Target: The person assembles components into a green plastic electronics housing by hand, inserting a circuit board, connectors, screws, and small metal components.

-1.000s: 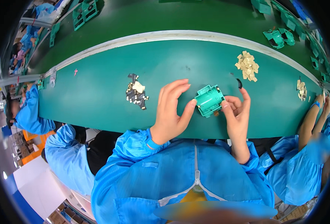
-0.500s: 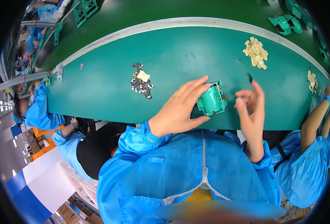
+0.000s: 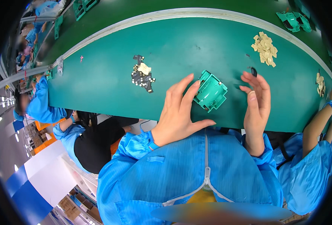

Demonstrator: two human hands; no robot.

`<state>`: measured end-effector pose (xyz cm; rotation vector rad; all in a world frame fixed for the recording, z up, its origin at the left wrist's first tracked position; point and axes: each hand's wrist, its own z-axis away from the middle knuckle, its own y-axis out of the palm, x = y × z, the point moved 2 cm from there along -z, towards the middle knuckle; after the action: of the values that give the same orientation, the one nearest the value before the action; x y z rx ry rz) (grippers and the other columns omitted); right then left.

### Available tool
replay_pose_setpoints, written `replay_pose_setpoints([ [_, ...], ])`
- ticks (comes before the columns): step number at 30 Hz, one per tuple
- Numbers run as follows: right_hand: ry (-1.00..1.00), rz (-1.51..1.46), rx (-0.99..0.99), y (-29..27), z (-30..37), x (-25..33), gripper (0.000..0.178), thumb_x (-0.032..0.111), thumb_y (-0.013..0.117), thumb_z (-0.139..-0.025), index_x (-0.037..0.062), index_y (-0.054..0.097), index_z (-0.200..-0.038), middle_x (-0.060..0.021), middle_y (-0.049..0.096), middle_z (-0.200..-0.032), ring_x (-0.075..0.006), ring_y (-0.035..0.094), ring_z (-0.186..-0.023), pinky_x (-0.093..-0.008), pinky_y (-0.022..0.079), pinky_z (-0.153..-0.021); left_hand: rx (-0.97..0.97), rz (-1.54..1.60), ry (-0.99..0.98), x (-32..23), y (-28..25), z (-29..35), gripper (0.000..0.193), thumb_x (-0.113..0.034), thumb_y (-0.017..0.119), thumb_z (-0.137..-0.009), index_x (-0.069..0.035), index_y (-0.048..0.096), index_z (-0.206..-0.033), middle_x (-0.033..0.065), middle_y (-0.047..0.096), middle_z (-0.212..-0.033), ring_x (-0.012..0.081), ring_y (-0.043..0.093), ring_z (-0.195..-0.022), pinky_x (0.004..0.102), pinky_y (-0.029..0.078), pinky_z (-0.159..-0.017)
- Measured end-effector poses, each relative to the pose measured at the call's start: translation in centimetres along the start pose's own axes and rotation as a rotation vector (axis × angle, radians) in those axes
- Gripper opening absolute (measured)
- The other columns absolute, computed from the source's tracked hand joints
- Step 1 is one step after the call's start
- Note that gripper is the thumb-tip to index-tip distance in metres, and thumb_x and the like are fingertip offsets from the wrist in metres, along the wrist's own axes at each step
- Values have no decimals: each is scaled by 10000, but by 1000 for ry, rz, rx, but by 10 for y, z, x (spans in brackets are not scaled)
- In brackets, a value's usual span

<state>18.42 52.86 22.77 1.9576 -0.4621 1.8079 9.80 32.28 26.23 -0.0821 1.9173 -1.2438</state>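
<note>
Housing (image 3: 212, 93), green plastic, is lying on the bench (image 3: 169, 45), and I'm seeing the left hand (image 3: 177, 112) spread wide, a fingertip touching the housing's left edge. The right hand (image 3: 258, 99) is hovering just to the right, loosely curled; some small black piece (image 3: 253, 71) is showing at its fingers, but from over here I honestly can't tell whether they're pinching it.

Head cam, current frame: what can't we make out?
All head view:
Housing: underside, hidden by its own body.
Left hand: whether the index fingertip touches the housing; the finger covers that edge.
Black piece at right hand's index fingertip: too small to identify.
Cream pile: count, pieces overlap.
Black pile: lower pieces, covered by upper ones.
Green parts, top left: cut off by upper edge.
</note>
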Motion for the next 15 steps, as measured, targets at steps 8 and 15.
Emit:
replay_pose_setpoints([
  [8, 290, -262, 79, 1, 6, 2, 100, 16, 572, -940, 18, 572, -1040, -164, 613, -1237, -226, 592, -1123, -349, 487, -928, 119, 340, -67, 21, 14, -14, 1063, -158, 897, -661, 0, 265, -1501, 194, 486, -1420, 398, 464, -1300, 488, 400, -1089],
  [15, 271, -219, 131, -5, 7, 0, 66, -34, 603, -906, 16, 570, -933, -138, 632, -1087, -192, 605, -987, -321, 493, -848, 133, 426, -149, 14, 7, -19, 1027, -82, 882, -693, -53, 257, -1508, 175, 451, -1463, 340, 457, -1348, 439, 396, -1110],
])
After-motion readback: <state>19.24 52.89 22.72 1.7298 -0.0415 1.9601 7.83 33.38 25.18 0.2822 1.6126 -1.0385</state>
